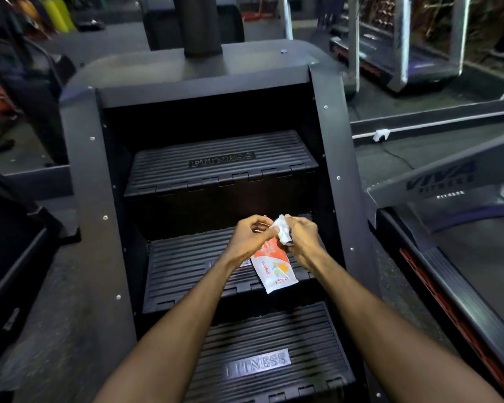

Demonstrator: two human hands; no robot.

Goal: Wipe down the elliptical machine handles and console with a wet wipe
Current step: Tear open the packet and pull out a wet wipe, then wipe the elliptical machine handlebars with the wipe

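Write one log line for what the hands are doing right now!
stage: getting wipe | left hand: holds orange-and-white wipes packet | right hand: grip on crumpled white wet wipe | where: above black ribbed machine step

The upper step and the lowest step of the stair machine each bore a raised "FITNESS" plate. The wipes packet read "pigeon". The neighbouring treadmill's side rail carried "VIVA FITNESS".
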